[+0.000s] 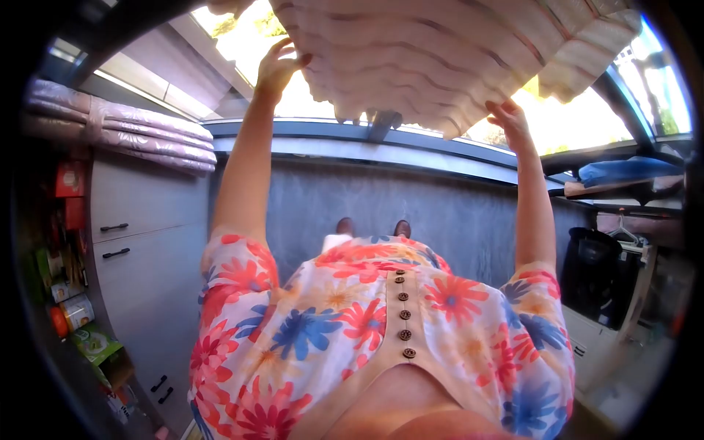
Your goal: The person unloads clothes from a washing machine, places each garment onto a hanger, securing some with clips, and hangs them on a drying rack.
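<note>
A flowered shirt [455, 323] lies nearest the camera. The left hand's [275, 72] fingers curl loosely beside the striped cloth's [411, 62] left edge; the right hand's [511, 125] bend at its lower right edge. Glare probably hides the contact, so I cannot tell whether either pinches it. The cloth spreads before the bright window [587, 117]; a weak hold could let it slip or bunch. Below are the sill [330, 147] and bluish-grey floor [477, 220], with a tied curtain [154, 132] and cupboard [147, 191] at left.
</note>
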Demonstrator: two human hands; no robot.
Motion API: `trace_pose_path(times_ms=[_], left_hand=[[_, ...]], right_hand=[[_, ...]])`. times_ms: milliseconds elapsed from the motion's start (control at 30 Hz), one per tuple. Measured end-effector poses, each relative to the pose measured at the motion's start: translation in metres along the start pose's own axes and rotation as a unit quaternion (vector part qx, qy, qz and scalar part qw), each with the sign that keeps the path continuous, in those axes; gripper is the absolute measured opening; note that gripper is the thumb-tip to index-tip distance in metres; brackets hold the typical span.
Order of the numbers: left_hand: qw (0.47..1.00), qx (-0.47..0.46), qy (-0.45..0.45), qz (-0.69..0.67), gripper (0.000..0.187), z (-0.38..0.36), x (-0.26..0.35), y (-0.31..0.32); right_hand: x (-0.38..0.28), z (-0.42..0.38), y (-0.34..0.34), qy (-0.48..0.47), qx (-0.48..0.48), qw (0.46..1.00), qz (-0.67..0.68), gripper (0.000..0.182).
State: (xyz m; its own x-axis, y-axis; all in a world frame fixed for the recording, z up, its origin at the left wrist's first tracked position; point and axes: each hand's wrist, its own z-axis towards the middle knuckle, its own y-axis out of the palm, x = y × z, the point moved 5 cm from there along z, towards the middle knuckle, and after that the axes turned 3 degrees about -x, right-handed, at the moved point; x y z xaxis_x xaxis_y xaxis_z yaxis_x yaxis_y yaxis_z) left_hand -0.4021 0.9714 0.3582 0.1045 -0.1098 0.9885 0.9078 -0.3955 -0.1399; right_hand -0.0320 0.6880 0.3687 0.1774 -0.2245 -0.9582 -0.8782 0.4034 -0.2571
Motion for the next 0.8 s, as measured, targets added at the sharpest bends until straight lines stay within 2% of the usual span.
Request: trace_pose_path(times_ms=[33, 67, 167, 200, 267, 333, 367, 433, 467, 500, 567, 600, 633, 800], left_hand=[[1.0, 0.0, 0.006, -0.014, 0.066, 0.003, 0.0, 0.0], [1.0, 0.0, -0.016, -0.014, 0.054, 0.006, -0.005, -0.003], [0.997, -0.052, -0.039, -0.044, 0.039, 0.001, -0.01, -0.008], [0.999, -0.031, -0.036, -0.02, 0.029, 0.001, -0.021, -0.012], [0.995, -0.072, -0.073, -0.003, 0.031, -0.004, -0.037, -0.009], [0.987, -0.103, -0.117, 0.032, 0.032, -0.008, -0.059, -0.001], [0.985, -0.121, -0.109, 0.052, 0.032, -0.013, -0.067, 0.003], [0.981, -0.128, -0.135, 0.045, 0.033, -0.02, -0.095, 0.008], [0.977, -0.114, -0.176, 0.047, 0.032, -0.027, -0.098, 0.006], [0.982, -0.078, -0.169, 0.017, 0.03, -0.028, -0.11, -0.001], [0.985, -0.002, -0.171, -0.026, 0.026, -0.03, -0.132, -0.035], [0.987, 0.03, -0.155, -0.038, 0.028, -0.032, -0.138, -0.049], [0.982, 0.018, -0.186, -0.025, 0.026, -0.033, -0.141, -0.055], [0.978, -0.031, -0.207, -0.017, 0.025, -0.022, -0.151, -0.044]], right_hand=[[0.0, 0.002, 0.003, 0.005, -0.005, 1.0, 0.0, 0.026], [-0.001, 0.002, 0.005, 0.002, 0.0, 1.0, -0.004, 0.026], [-0.001, -0.003, 0.006, 0.004, 0.014, 1.0, -0.005, 0.025], [0.002, -0.004, 0.005, 0.008, 0.018, 1.0, 0.002, 0.024], [0.009, -0.007, 0.009, 0.026, 0.022, 0.999, 0.024, 0.021], [0.035, -0.003, 0.015, 0.038, -0.035, 0.998, -0.02, 0.022], [0.04, -0.003, 0.02, 0.045, -0.063, 0.996, -0.043, 0.022], [0.049, -0.008, 0.035, 0.07, -0.069, 0.992, -0.074, 0.019], [0.052, -0.009, 0.039, 0.079, -0.054, 0.992, -0.081, 0.018], [0.057, -0.01, 0.038, 0.091, -0.037, 0.991, -0.087, 0.016], [0.082, -0.011, 0.008, 0.092, 0.074, 0.993, 0.014, 0.015], [0.09, -0.012, -0.006, 0.104, 0.099, 0.99, 0.004, 0.016], [0.091, -0.017, -0.016, 0.117, 0.123, 0.985, -0.005, 0.017], [0.093, -0.014, 0.005, 0.113, 0.087, 0.989, 0.026, 0.016]])
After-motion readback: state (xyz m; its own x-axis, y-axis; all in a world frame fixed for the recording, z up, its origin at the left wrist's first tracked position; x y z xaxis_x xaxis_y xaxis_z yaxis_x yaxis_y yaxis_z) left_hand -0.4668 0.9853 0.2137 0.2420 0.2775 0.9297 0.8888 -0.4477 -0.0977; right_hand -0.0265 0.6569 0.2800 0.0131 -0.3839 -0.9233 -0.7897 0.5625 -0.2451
